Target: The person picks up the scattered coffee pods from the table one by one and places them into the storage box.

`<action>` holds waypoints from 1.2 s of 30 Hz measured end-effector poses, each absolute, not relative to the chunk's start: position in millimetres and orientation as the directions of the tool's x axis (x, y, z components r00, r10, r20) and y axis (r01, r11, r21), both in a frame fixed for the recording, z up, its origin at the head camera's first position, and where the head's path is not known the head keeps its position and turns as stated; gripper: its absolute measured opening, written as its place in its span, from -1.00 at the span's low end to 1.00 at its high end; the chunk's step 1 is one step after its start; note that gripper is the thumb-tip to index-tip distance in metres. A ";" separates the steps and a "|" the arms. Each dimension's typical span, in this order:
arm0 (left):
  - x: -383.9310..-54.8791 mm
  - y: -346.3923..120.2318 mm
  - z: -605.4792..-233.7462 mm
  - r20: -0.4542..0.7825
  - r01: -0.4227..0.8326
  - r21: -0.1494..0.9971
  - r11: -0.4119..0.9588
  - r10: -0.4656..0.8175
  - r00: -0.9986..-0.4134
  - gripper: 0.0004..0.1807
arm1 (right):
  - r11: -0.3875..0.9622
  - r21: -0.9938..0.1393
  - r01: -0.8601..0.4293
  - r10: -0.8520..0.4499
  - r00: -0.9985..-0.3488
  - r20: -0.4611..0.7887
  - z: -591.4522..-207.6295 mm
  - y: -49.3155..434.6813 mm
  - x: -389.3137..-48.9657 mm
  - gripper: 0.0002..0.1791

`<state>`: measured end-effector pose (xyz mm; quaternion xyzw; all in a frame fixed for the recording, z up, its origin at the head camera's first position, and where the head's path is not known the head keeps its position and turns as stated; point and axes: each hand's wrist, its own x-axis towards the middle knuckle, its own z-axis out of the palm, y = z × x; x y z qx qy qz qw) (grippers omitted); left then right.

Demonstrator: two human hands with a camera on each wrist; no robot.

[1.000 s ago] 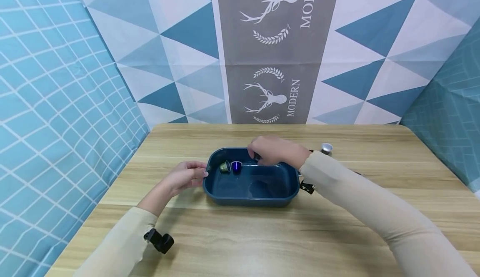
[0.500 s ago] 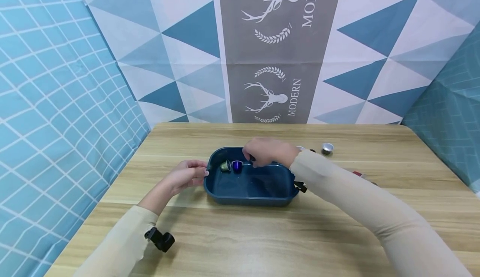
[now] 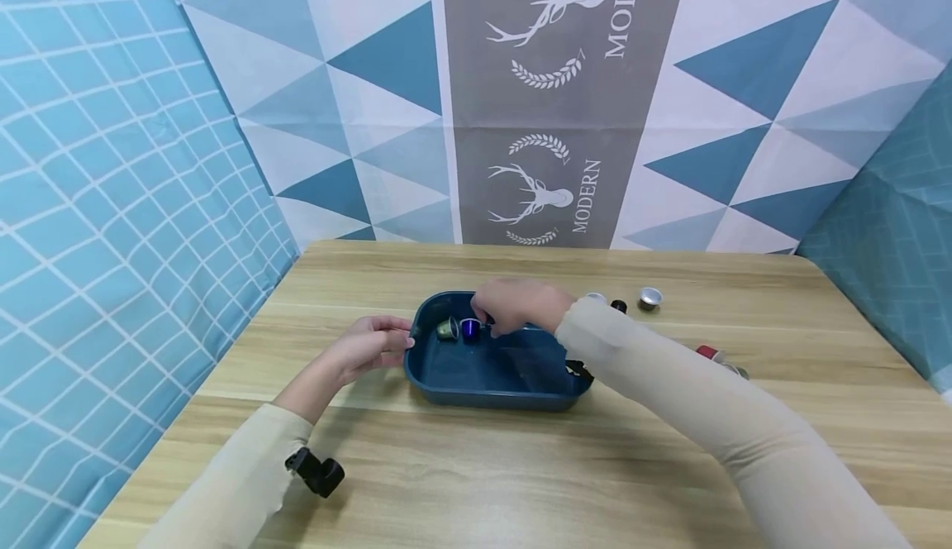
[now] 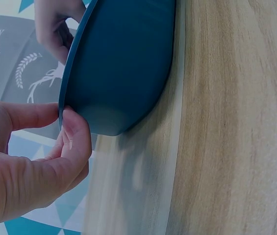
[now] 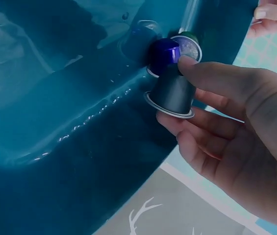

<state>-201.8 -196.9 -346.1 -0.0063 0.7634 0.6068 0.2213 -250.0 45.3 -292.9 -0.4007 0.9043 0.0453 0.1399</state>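
Observation:
A dark blue tray [image 3: 494,400] sits on the wooden table. My left hand [image 3: 368,344] pinches its left rim between thumb and fingers; the left wrist view shows this grip up close. Inside, at the back left, a green coffee capsule [image 3: 447,330] and a shiny blue coffee capsule [image 3: 470,330] lie side by side. My right hand [image 3: 511,305] is over the back of the tray. In the right wrist view its thumb and fingers pinch a dark grey coffee capsule [image 5: 171,93], close by the blue one. That dark capsule is mostly hidden in the head view.
Right of the tray, a silver-topped capsule [image 3: 650,298], a black capsule [image 3: 619,307] and a pale-topped one [image 3: 596,296] stand toward the back. A red capsule [image 3: 710,353] and another capsule [image 3: 736,370] lie partly behind my right sleeve. Patterned cloth [image 3: 387,119] hangs behind the table.
My right hand has moved left along the back of the tray, toward the blue and green capsules. More capsules show at the right now. My left hand has stayed at the rim.

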 end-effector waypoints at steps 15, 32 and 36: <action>-198.4 -199.1 -344.2 -0.344 -0.277 0.925 0.258 0.267 -0.900 -0.46 | 0.671 0.034 -0.741 -0.700 -0.648 -0.298 -299.0 33.1 -254.3 -0.83; -200.8 -196.7 -345.8 -0.348 -0.280 0.924 0.262 0.265 -0.899 -0.48 | 0.675 0.094 -0.732 -0.686 -0.669 -0.286 -307.5 30.0 -255.3 -0.84; -201.2 -196.1 -345.0 -0.348 -0.278 0.923 0.265 0.268 -0.899 -0.48 | 0.676 0.104 -0.729 -0.682 -0.673 -0.287 -310.5 30.2 -255.3 -0.81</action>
